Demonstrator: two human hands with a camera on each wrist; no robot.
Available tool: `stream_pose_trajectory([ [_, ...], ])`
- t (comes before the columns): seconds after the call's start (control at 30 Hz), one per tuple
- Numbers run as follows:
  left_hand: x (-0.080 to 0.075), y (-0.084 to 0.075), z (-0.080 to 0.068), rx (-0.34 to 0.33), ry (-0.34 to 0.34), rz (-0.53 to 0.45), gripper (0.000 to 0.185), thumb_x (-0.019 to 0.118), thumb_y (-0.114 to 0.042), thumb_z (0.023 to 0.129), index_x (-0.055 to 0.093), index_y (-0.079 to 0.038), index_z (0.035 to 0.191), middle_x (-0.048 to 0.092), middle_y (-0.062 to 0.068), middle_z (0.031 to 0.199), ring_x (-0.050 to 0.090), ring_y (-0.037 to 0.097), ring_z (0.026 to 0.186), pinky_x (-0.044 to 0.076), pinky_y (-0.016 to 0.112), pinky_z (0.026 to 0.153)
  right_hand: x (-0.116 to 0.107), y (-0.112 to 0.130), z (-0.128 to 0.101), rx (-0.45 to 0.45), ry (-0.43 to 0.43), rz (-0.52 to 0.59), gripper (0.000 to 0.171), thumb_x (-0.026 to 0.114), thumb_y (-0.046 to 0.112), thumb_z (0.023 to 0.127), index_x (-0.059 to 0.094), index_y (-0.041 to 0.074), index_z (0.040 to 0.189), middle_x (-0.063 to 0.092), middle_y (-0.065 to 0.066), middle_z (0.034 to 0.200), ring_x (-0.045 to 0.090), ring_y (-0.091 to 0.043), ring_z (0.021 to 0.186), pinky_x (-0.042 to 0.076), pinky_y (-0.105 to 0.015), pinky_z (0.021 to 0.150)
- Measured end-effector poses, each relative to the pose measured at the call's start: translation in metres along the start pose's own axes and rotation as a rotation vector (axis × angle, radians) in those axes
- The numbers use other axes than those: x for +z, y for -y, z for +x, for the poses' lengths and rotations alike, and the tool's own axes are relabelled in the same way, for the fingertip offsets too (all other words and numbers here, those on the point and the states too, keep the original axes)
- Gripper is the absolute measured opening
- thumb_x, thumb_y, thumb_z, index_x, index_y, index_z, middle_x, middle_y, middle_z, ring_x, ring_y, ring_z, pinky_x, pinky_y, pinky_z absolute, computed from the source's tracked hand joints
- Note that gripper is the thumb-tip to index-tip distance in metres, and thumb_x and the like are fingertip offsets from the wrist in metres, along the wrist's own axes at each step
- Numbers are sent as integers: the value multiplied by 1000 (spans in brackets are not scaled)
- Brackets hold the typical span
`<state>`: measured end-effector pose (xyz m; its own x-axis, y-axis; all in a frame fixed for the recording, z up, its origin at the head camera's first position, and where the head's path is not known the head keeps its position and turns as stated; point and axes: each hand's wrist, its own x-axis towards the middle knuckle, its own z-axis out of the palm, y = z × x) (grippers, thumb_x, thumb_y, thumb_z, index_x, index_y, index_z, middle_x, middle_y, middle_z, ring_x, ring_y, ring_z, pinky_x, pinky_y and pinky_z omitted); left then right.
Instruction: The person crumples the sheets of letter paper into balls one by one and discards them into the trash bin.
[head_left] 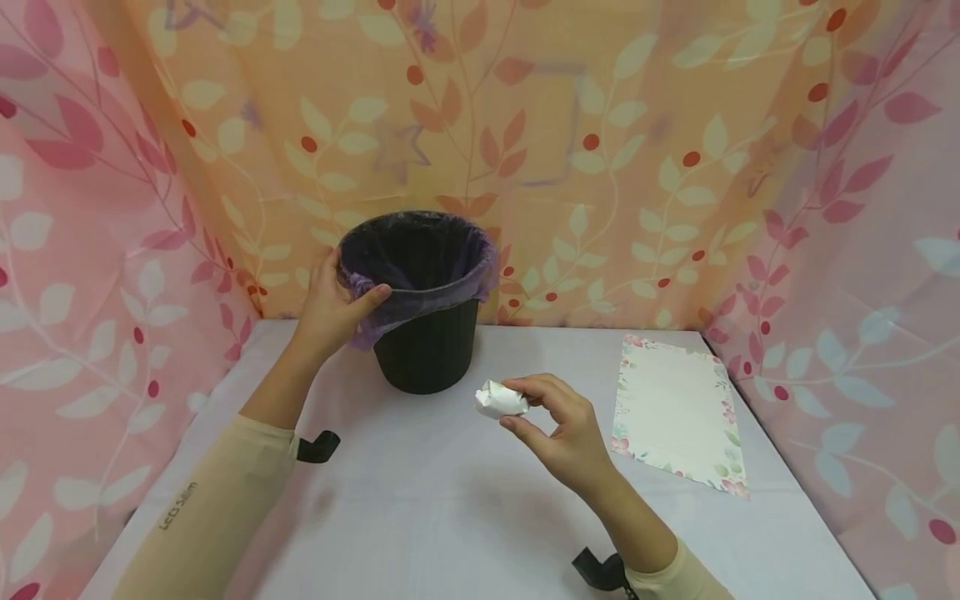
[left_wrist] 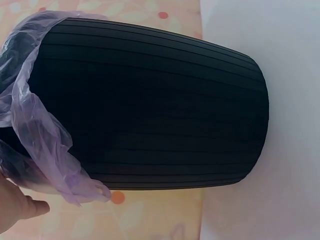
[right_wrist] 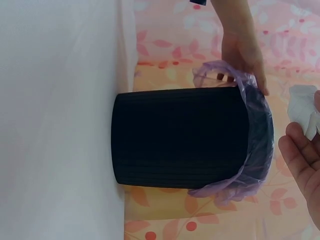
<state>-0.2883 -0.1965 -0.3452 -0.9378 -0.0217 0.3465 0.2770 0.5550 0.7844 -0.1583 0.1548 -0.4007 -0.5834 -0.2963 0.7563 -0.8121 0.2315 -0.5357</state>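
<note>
A black ribbed bin (head_left: pixel 426 350) (left_wrist: pixel 150 110) (right_wrist: pixel 180 137) lined with a purple plastic bag (head_left: pixel 420 287) (left_wrist: pixel 45 145) (right_wrist: pixel 245 175) stands at the back of the white table (head_left: pixel 420 500). My left hand (head_left: pixel 330 308) (right_wrist: pixel 242 52) grips the bin's left rim, thumb hooked over the bag's edge. My right hand (head_left: pixel 558 425) pinches a crumpled white paper ball (head_left: pixel 500 400) (right_wrist: pixel 304 107) in its fingertips, held above the table just in front and right of the bin.
A flat sheet of floral-bordered paper (head_left: pixel 678 412) lies on the table at the right. Leaf-patterned cloth walls (head_left: pixel 615 150) close in the table at the back and both sides.
</note>
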Motion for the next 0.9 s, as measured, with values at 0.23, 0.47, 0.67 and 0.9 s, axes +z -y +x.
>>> stream_pose_trajectory([
  [0.23,-1,1,-1,-24,12,-18,115,75,-60,87,10,-6,164,3,15,171,10,37,157,12,56,127,1,0,1,21,9,-6,48,85,-1,80,69,8,125,71,-5,113,66,-16,96,56,-21,85],
  [0.47,0,1,-2,-28,9,-20,115,75,-61,86,10,-7,164,7,17,170,18,37,154,16,55,126,-5,1,5,63,5,-10,47,85,-1,80,69,6,124,70,-8,113,65,-18,97,56,-20,86],
  [0.67,3,1,-2,-10,2,-27,115,75,-61,86,11,-5,164,4,16,171,21,36,152,19,53,126,-13,1,13,83,-5,-10,47,85,-2,80,69,7,124,70,-7,113,64,-17,97,55,-20,87],
  [0.9,3,0,-1,-16,1,12,115,73,-65,85,12,-7,164,6,14,171,13,35,157,17,56,126,-28,1,37,79,24,-6,46,85,-3,80,70,7,122,70,-6,114,65,-17,98,56,-22,87],
])
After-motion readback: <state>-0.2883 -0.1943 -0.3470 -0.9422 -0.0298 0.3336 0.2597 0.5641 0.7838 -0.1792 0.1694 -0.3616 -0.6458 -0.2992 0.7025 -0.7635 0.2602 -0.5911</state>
